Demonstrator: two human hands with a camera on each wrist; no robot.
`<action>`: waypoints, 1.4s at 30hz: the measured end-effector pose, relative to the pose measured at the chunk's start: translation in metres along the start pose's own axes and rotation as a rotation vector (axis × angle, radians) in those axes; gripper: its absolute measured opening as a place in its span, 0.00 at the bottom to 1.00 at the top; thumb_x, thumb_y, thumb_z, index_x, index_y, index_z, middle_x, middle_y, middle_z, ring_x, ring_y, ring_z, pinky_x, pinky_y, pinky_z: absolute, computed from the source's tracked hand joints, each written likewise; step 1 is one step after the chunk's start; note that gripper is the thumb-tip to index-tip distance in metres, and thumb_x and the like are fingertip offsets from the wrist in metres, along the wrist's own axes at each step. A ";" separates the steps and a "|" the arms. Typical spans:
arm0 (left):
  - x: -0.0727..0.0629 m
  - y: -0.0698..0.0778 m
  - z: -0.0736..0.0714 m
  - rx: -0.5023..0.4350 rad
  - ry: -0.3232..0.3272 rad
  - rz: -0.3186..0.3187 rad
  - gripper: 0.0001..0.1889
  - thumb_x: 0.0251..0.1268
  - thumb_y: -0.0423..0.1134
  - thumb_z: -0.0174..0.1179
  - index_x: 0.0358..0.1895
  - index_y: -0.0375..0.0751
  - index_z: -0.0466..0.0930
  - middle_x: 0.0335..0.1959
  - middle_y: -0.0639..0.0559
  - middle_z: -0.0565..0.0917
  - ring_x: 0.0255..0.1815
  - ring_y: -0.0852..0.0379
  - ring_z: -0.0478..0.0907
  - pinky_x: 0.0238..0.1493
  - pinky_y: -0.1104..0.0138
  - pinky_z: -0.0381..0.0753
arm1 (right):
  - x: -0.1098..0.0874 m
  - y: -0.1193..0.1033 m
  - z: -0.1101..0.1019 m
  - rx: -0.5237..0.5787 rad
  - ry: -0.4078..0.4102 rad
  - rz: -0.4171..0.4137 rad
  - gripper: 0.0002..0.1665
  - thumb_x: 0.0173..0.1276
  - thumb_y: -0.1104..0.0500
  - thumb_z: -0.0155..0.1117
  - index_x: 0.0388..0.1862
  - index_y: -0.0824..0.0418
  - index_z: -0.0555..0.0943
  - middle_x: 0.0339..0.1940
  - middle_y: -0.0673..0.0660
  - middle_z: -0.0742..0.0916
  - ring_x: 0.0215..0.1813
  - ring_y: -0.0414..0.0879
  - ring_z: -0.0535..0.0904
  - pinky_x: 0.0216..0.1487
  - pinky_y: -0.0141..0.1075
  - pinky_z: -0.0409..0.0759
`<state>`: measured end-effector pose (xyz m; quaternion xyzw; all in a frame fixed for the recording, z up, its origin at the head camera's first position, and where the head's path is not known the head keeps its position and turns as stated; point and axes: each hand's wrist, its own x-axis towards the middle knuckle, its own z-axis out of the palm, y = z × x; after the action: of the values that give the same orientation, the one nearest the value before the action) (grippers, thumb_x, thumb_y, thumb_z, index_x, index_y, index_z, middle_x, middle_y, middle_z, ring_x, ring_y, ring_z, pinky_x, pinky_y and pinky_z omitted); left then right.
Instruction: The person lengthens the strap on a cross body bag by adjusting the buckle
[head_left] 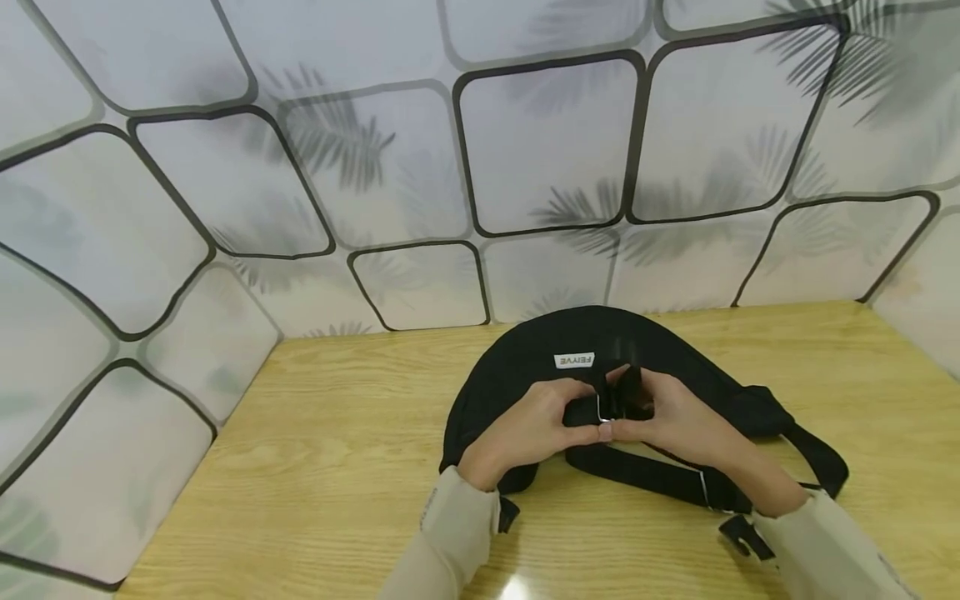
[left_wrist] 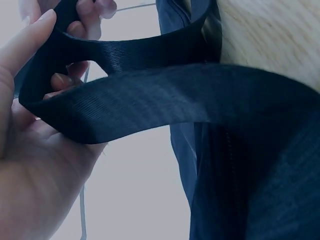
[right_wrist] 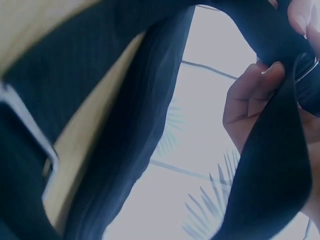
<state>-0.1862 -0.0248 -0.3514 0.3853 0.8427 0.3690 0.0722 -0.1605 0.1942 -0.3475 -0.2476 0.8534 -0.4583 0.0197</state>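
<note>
A black waist bag [head_left: 517,358] with a small white label [head_left: 574,360] lies on the table, its curved side toward the wall. In front of it, both hands meet over its black webbing strap [left_wrist: 145,100]. My left hand [head_left: 536,421] pinches the strap with thumb and fingers on the left of a metal strap slider [head_left: 601,407]. From the other side, my right hand [head_left: 678,417] pinches a folded length of the strap at that slider. The thumb tips are side by side. In the left wrist view the strap loops broadly past the palm.
The strap runs right along the table [head_left: 300,433], with another metal slider [head_left: 703,488] on it. A black plastic buckle half [head_left: 744,537] lies by the right sleeve, and another black buckle piece [head_left: 507,515] by the left sleeve. Patterned panels [head_left: 547,142] stand behind.
</note>
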 end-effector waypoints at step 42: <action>-0.032 -0.008 -0.020 0.096 0.004 0.009 0.25 0.70 0.43 0.67 0.64 0.33 0.77 0.61 0.43 0.80 0.62 0.54 0.77 0.62 0.66 0.74 | -0.042 0.042 -0.069 -0.125 -0.012 -0.047 0.30 0.61 0.68 0.76 0.60 0.68 0.76 0.38 0.48 0.84 0.38 0.40 0.80 0.37 0.34 0.80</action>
<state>-0.1768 -0.0618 -0.3477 0.3915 0.8578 0.3292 0.0502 -0.1586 0.2849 -0.3486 -0.2712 0.8741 -0.4030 -0.0014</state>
